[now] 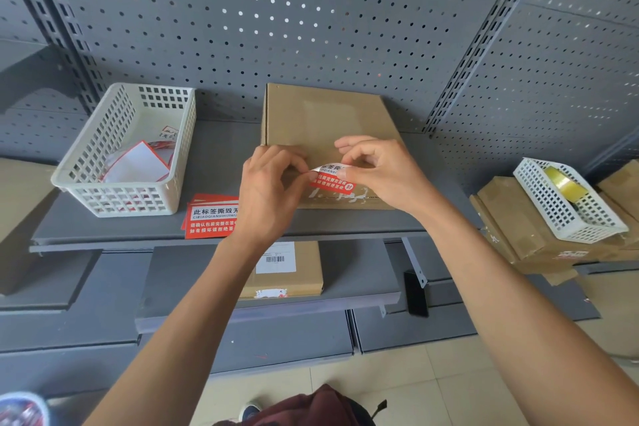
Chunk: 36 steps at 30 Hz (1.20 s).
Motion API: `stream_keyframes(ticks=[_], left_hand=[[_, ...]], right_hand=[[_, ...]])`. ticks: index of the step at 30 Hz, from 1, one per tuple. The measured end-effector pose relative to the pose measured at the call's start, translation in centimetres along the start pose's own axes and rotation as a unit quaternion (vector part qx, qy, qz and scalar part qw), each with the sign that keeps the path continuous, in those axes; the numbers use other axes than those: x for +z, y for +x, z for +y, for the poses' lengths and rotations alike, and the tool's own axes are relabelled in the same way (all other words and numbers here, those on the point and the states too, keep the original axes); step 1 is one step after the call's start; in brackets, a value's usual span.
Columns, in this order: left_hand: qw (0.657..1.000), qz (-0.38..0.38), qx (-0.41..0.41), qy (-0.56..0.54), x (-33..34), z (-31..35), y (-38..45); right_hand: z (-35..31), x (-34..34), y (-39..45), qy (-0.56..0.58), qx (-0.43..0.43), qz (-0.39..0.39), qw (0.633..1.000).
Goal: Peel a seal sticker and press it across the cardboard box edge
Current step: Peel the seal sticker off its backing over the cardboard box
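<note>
A flat brown cardboard box [311, 114] lies on the grey shelf, its front edge toward me. Over that front edge I hold a red and white seal sticker [331, 179], which curls between both hands. My left hand [268, 188] pinches the sticker's left end. My right hand [377, 169] pinches its upper right part with thumb and forefinger. I cannot tell whether the sticker touches the box. A small stack of the same red stickers [211, 218] lies on the shelf just left of my left hand.
A white basket [128, 197] with peeled backing papers stands at the left. At the right, a smaller white basket [567, 207] with a tape roll rests on stacked cardboard boxes [511, 214]. Another labelled box [304, 270] lies on the lower shelf. Pegboard wall behind.
</note>
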<state>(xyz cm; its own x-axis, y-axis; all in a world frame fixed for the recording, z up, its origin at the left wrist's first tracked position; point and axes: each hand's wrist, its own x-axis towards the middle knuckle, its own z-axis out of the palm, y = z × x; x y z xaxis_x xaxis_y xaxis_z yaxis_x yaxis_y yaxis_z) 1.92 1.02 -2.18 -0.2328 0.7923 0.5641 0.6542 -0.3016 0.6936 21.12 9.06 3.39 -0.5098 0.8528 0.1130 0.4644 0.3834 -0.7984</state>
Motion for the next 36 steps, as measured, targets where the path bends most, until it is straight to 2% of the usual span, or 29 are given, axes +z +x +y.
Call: stream_keyframes(ticks=[4, 9, 25, 36], left_hand=[[1.000, 0.011, 0.000, -0.008, 0.4, -0.1, -0.2], [1.000, 0.019, 0.013, -0.003, 0.5, -0.2, -0.1], [1.000, 0.006, 0.021, 0.008, 0.0, -0.1, -0.6], [1.000, 0.007, 0.010, 0.015, -0.1, 0.0, -0.7]], right_hand=[[-0.8, 0.4, 0.0, 0.003, 0.003, 0.019, 1.000], [-2.6, 1.8, 0.4, -0.086, -0.053, -0.009, 0.995], [-3.3, 2.3, 0.8, -0.079, -0.027, 0.020, 0.996], [-3.3, 2.2, 0.9, -0.079, -0.020, 0.002, 0.997]])
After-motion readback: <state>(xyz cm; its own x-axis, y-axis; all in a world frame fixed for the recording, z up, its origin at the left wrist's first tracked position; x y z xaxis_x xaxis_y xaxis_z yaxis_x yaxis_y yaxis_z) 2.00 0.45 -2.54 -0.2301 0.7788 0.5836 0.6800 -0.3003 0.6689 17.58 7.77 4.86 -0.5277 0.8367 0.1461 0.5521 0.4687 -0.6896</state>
